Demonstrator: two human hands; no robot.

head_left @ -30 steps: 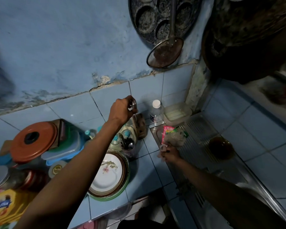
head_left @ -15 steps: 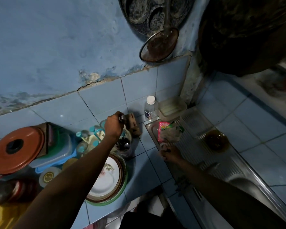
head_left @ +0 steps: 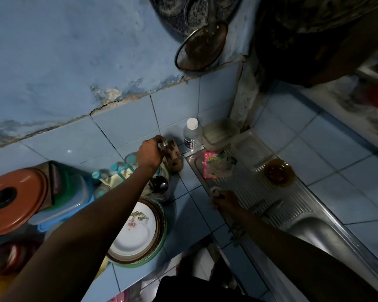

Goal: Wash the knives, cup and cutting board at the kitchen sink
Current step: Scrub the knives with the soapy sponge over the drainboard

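Left hand (head_left: 150, 154), frame centre, pinches a small shiny object over the knife block (head_left: 174, 156), likely stowing it. Right hand (head_left: 224, 200) grips something pale at the sink drainboard (head_left: 260, 192).

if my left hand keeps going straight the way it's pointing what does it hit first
Probably the wooden knife block just beyond the left hand, then the tiled wall. Depth is hard to judge here.
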